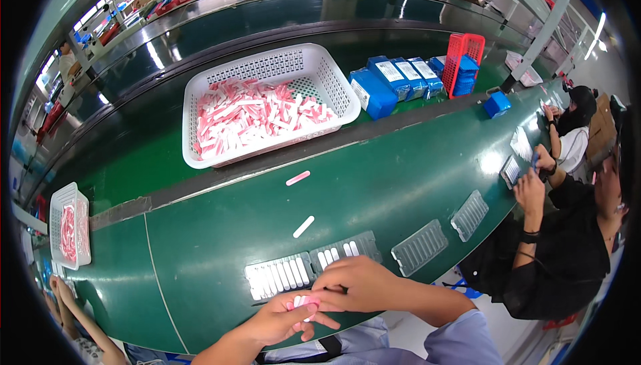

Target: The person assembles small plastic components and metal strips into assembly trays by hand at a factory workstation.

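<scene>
My left hand is closed around a few small pink and white plastic sticks with rounded ends. Bent over from the right, my right hand has its fingers pinched together at those sticks; what exactly lies between them is hidden. Just beyond my hands is a clear slotted tray filled with a row of white sticks. A second tray beside it holds several white sticks, partly covered by my right hand. Farther up the green belt lie one loose white stick and one pink stick.
Two slotted trays lie to the right. A white basket heaped with pink and white sticks stands behind the belt, near blue packs and a red basket. Co-workers sit at right; another's arms show at left.
</scene>
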Demonstrator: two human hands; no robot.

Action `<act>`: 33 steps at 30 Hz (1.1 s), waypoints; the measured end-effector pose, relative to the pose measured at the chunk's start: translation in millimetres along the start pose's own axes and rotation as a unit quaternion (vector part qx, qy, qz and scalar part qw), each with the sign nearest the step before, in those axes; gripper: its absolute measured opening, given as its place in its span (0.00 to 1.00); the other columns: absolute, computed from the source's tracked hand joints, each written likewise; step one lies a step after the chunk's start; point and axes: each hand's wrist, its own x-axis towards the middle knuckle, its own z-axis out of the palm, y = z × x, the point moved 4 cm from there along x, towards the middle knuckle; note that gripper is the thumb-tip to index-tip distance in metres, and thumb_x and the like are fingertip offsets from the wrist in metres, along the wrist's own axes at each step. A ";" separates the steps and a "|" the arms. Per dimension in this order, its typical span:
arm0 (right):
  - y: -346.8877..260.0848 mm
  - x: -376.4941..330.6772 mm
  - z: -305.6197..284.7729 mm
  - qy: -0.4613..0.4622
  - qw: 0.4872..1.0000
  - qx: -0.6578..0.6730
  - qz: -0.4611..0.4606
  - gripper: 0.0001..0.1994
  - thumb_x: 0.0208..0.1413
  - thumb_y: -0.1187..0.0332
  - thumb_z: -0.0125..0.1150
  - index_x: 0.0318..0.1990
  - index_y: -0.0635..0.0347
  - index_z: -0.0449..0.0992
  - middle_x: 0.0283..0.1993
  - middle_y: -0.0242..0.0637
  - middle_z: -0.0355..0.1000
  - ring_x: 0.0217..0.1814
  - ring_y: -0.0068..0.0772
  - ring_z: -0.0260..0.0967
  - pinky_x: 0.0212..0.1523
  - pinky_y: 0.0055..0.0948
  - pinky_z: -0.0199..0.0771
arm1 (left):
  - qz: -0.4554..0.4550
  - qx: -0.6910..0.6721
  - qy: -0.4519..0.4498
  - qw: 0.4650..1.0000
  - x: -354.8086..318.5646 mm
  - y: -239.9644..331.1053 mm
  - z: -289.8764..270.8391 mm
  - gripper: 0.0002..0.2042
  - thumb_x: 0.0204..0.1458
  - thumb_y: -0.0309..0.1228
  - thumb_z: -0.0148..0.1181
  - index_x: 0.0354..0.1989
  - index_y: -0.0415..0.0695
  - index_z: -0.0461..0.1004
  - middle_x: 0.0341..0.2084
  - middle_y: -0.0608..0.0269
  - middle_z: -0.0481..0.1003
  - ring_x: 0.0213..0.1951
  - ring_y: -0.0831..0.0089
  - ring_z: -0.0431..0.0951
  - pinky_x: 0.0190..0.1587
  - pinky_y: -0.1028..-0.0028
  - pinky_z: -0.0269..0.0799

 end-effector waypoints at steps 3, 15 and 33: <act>18.9 -7.4 -29.8 0.256 0.953 0.136 0.087 0.04 0.60 0.69 0.68 0.36 0.60 0.84 0.25 0.29 0.77 0.23 0.14 0.68 0.24 0.21 0.65 | 0.000 -0.019 0.018 1.000 -4.6 -2.3 -1.1 0.21 0.71 0.32 0.48 0.68 0.35 0.64 0.62 0.40 0.71 0.56 0.54 0.79 0.34 0.75 0.73; 37.1 -16.5 -56.8 0.258 0.950 0.107 0.141 0.08 0.56 0.70 0.73 0.28 0.64 0.84 0.19 0.31 0.75 0.20 0.11 0.67 0.20 0.17 0.61 | 0.037 -0.014 0.038 0.998 -10.4 3.1 1.6 0.19 0.70 0.29 0.50 0.66 0.36 0.67 0.60 0.39 0.73 0.53 0.54 0.81 0.31 0.76 0.74; 7.1 -28.9 -26.3 0.191 0.965 -0.173 -0.056 0.15 0.50 0.61 0.73 0.44 0.54 0.83 0.21 0.26 0.70 0.22 0.29 0.66 0.27 0.29 0.64 | 0.050 -0.010 0.023 0.998 -12.2 4.7 2.8 0.21 0.69 0.27 0.50 0.68 0.34 0.63 0.62 0.39 0.71 0.57 0.53 0.79 0.33 0.76 0.74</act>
